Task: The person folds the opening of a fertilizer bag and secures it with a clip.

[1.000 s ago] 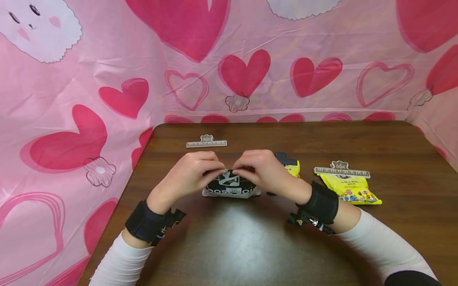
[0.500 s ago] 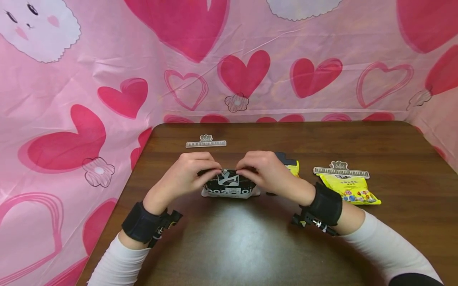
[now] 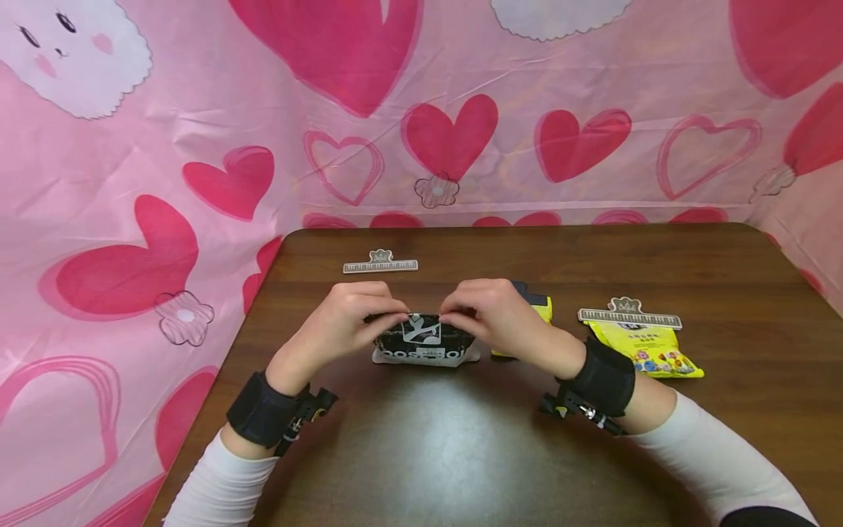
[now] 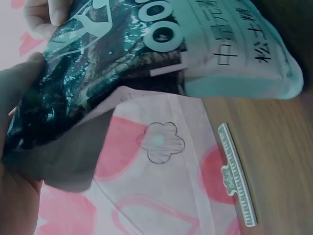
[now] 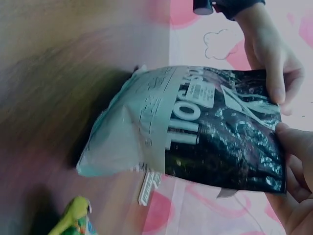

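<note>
A black and white printed bag (image 3: 423,341) stands on the table in the middle of the head view, its wide base down. My left hand (image 3: 345,320) pinches its top edge on the left side, thumb against fingers. On the right side of that same edge, the thumb and fingers of my right hand (image 3: 503,320) pinch the film. The right wrist view shows the bag (image 5: 205,129) bulging at its pale base and flattened at its black top, held between both thumbs and fingers. Behind the left hand lies a loose clip (image 3: 380,263) with a piano-key pattern.
To the right on the brown table (image 3: 448,454) lies a yellow packet (image 3: 645,348) with another piano-key clip (image 3: 628,315) across its top. A second yellow packet (image 3: 541,309) with a dark clip (image 3: 520,290) is partly hidden behind the right hand. Pink heart-patterned cloth (image 3: 448,66) surrounds the table.
My hands have moved slightly apart along the bag's top edge, the left one leftward and the right one rightward. Both keep pinching it, and the bag stays in place.
</note>
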The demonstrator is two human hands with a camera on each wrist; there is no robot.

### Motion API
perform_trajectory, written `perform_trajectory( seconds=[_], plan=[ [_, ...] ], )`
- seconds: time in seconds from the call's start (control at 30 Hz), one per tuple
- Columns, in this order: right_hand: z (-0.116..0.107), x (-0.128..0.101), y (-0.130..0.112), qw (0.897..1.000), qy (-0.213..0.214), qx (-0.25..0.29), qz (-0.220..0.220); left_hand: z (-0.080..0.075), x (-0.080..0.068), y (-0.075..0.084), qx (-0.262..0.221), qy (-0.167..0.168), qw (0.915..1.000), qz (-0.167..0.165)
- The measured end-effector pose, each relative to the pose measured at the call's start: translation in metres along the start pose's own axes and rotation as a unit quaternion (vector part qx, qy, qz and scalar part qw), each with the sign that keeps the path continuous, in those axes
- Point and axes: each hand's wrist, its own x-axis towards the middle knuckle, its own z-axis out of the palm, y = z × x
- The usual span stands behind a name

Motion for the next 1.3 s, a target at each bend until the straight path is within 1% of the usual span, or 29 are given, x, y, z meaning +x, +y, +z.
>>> perform_trajectory(
  seconds=[0.2, 0.3, 0.43, 0.63, 0.7, 0.77, 0.87, 0.97, 1.1, 1.3],
  plan=[
    [-0.007, -0.005, 0.004, 1.000, -0.005, -0.011, 0.005, -0.002, -0.006, -0.005, -0.012, 0.023, 0.9995, -0.016],
    [-0.010, -0.007, 0.005, 1.000, -0.007, -0.015, 0.007, -0.003, -0.009, -0.007, -0.012, 0.030, 0.9993, -0.016],
    [-0.010, -0.009, 0.006, 1.000, -0.008, -0.018, 0.004, -0.002, -0.010, -0.010, -0.005, 0.043, 0.9991, -0.006],
    [-0.008, -0.009, 0.008, 1.000, -0.004, -0.018, -0.013, 0.001, -0.008, -0.012, 0.005, 0.066, 0.9975, 0.022],
    [-0.007, -0.009, 0.009, 1.000, -0.001, -0.018, -0.015, 0.002, -0.007, -0.012, 0.006, 0.069, 0.9972, 0.026],
    [-0.007, -0.010, 0.010, 1.000, 0.003, -0.017, -0.011, 0.001, -0.007, -0.012, 0.001, 0.068, 0.9975, 0.018],
    [-0.009, -0.011, 0.011, 1.000, 0.002, -0.016, 0.001, 0.001, -0.008, -0.012, -0.014, 0.061, 0.9981, -0.004],
    [-0.013, -0.012, 0.011, 1.000, -0.009, -0.016, 0.008, 0.001, -0.011, -0.012, -0.033, 0.060, 0.9973, -0.027],
    [-0.017, -0.015, 0.012, 0.999, -0.031, -0.022, 0.009, 0.001, -0.015, -0.014, -0.050, 0.069, 0.9954, -0.045],
    [-0.023, -0.019, 0.013, 0.998, -0.052, -0.019, 0.026, -0.002, -0.024, -0.019, -0.043, 0.088, 0.9929, -0.068]
  ],
)
